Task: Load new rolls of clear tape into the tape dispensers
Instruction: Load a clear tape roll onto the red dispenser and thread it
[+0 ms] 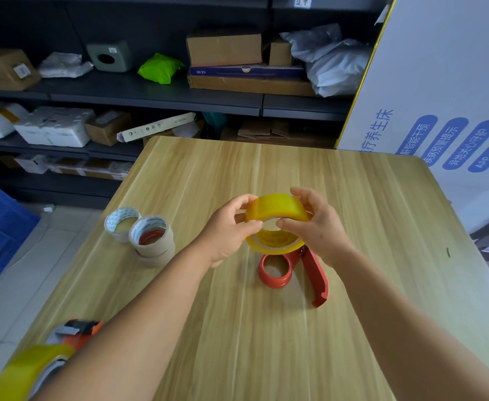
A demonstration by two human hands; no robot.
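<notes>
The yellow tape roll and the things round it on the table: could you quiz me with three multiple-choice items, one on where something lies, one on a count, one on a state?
1. Where does the red dispenser lie?
A. On the table, below the hands
B. On a shelf
C. On the floor

2. How many pale tape rolls sit at the table's left?
A. One
B. Three
C. Six

3. How is the yellow tape roll held?
A. Lying loose on the table
B. Pinched by the left hand and right hand together
C. Already mounted in the red dispenser

Answers:
1. A: it rests on the wood beneath the raised roll.
2. B: one roll stands alone and two are stacked beside it.
3. B: fingers of both hands grip its rim above the table.
</notes>
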